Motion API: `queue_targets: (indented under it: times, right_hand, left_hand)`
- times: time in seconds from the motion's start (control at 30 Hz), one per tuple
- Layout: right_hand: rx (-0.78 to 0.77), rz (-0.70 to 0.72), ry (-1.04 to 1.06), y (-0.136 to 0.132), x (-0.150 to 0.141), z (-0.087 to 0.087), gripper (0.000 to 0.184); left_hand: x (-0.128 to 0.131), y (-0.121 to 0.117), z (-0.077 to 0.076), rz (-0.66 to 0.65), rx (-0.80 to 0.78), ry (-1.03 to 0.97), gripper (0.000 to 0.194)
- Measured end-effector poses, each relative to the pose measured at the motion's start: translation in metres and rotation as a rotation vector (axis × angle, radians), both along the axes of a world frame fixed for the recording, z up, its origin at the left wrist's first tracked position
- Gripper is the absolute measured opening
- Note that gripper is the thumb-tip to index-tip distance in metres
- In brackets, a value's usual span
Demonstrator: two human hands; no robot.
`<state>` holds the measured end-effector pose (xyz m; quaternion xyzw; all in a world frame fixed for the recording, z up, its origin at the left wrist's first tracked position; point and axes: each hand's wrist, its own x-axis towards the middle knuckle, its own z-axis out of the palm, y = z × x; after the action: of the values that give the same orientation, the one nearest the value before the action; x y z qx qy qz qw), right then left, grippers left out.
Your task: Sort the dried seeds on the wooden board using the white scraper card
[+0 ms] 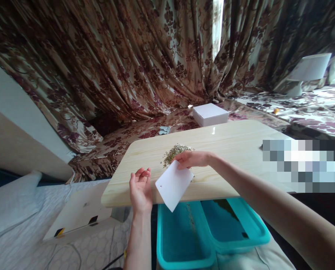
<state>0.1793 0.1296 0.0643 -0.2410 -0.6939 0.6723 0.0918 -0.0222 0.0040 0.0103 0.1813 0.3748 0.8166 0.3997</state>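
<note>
My right hand [190, 159] grips a white card [173, 186] by its upper edge. A small dark speck or hole shows near the card's left corner, and its lower corner hangs over the table's front edge. Just behind the card and hand, a heap of small greenish-brown bits [173, 153], like dried herb or seeds, lies on the pale wooden table [145, 150]; the hand hides part of it. Left of the card, my left hand [141, 187] is palm up with fingers loosely curled and apart, holding nothing.
Below the table's front edge sit two turquoise tubs [184, 258], the right one with dark greenish matter inside. A white box [211, 115] stands behind the table. At left a flat carton [77, 213] lies on a quilted bed. A lamp [310, 69] is at far right.
</note>
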Motion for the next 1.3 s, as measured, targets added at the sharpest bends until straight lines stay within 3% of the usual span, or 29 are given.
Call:
queue_targets:
  times: [0.2,0.47,0.6,0.7,0.83,0.97,1.13,1.3]
  right_hand:
    - [0.030,-0.032,-0.024,-0.018,0.052,0.006,0.030]
    - [0.084,-0.172,0.022,-0.062,0.104,0.017,0.029]
    - [0.195,-0.380,0.020,-0.077,0.129,0.011,0.036]
    - [0.245,-0.705,0.117,-0.076,0.143,0.001,0.044]
    - [0.270,-1.058,0.191,-0.061,0.148,-0.012,0.042]
    - [0.309,-1.216,0.204,-0.048,0.141,-0.022,0.035]
    - [0.320,-1.244,0.187,-0.045,0.128,-0.028,0.028]
    - [0.326,-1.197,0.179,-0.050,0.116,-0.034,0.033]
  left_hand:
    - [0.019,0.002,0.003,-0.036,-0.013,0.125,0.031]
    - [0.033,0.003,0.002,-0.041,0.003,0.270,0.030]
    - [0.031,0.003,-0.001,-0.042,-0.004,0.260,0.031]
    - [0.032,0.002,-0.002,-0.037,-0.008,0.285,0.031]
    - [0.033,0.003,-0.003,-0.037,-0.005,0.345,0.030]
    - [0.034,0.003,-0.003,-0.029,-0.003,0.382,0.029]
    - [0.034,0.003,-0.003,-0.030,-0.005,0.389,0.029]
    - [0.033,0.003,-0.003,-0.029,-0.002,0.386,0.028]
